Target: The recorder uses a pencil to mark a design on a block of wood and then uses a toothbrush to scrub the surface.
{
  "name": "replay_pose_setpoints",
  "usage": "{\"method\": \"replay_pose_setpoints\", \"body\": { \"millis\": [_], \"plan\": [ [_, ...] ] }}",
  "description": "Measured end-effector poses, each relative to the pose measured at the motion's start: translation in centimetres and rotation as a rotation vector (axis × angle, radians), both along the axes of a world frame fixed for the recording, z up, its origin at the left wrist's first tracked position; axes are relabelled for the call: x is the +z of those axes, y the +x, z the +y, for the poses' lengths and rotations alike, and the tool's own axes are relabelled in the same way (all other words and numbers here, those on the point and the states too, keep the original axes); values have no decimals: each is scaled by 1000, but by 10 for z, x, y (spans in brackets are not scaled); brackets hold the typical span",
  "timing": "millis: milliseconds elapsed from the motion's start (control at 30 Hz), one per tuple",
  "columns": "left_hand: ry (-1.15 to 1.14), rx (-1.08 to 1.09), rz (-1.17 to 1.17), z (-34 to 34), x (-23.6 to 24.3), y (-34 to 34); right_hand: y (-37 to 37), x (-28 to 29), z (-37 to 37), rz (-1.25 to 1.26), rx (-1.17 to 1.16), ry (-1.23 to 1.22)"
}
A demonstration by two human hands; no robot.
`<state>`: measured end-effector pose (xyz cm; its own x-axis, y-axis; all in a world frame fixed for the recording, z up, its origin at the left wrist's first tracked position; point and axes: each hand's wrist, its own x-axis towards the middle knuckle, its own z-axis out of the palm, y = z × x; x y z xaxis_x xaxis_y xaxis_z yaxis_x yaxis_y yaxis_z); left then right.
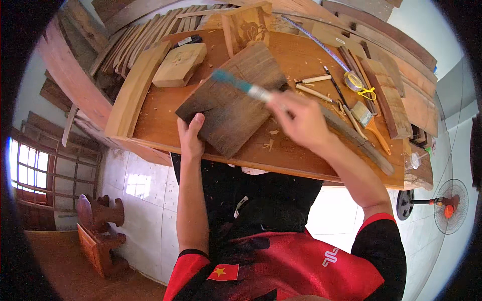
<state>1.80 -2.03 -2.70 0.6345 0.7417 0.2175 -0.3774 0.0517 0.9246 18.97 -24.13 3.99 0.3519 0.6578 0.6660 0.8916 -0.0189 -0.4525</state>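
Observation:
My left hand (pixel 192 138) is closed on the lower left corner of a dark, weathered wooden board (pixel 236 108), thumb on its face. The board lies tilted over the front part of the orange-brown table (pixel 165 108). In my right hand (pixel 301 120) is a brush (pixel 238 84) with blue-green bristles and a pale ferrule, blurred by motion. It reaches across the upper part of the board's face; whether the bristles touch the wood I cannot tell. The fingers wrap round the handle, hiding most of it.
Right of the board lie wood-handled carving tools (pixel 316 95), an orange-handled paintbrush (pixel 372 128), a tape measure (pixel 353 81) and a long grey strip (pixel 359 143). A pale wood block (pixel 179 65) sits left, a carved wooden piece (pixel 246 31) behind. Shavings (pixel 269 144) are scattered around.

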Motion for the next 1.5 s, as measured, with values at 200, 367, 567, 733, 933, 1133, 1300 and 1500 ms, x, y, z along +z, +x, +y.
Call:
{"method": "replay_pose_setpoints", "body": {
  "millis": [200,367,567,733,933,1133,1300,1500],
  "plan": [
    [-96,-116,-193,1,1,3,-9,-6,0,-103,137,-27],
    [-150,40,-13,-3,12,0,-26,6,-4,-175,88,-108],
    [-113,8,-68,-9,20,6,-15,1,0,-51,-7,-50],
    [-60,-11,-50,-19,32,6,3,-1,4,-97,-19,65],
    [-147,81,-43,-13,22,6,-14,-2,1,-193,89,-80],
    [-76,7,-30,-15,28,7,-13,6,-4,-152,62,-184],
    [-126,4,-54,-12,25,5,-8,0,-9,-51,75,-82],
    [-17,102,-26,-13,25,9,3,-7,-13,-107,131,-140]
  ]
}}
